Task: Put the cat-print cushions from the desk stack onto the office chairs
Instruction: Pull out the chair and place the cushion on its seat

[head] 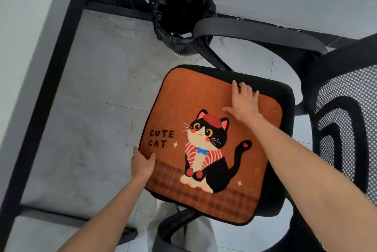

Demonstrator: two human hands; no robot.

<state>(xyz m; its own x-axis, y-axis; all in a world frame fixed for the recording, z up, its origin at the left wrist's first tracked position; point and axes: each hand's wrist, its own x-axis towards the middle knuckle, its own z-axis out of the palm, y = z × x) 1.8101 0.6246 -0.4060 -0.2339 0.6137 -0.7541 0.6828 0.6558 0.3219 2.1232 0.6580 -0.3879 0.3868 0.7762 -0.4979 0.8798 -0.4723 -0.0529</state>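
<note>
1. Resting on the seat of the office chair (285,96), the cat-print cushion (179,96) lies flat with its print facing up. It covers most of the seat and is slightly rotated relative to it, so black seat edge shows along the far and right sides.
2. The left hand (141,163) pinches the near-left edge of the cushion, thumb on top and fingers curled out of sight beneath. This grip probably allows the cushion to be slid or turned.
3. The right hand (243,101) is open, palm down, fingers spread near the far-right corner. It grips nothing; the flat pressure appears to pin and smooth that corner while the other hand adjusts.
4. The mesh backrest (342,129) stands at the right and one armrest (255,31) arches over the far side, so the cushion must sit between them.
5. The bench (18,27) runs along the left, with a lined waste bin (183,12) on the floor near its frame. No cushion stack is in view.
6. Judgement: placement on this chair is nearly complete; only squaring remains.
</note>
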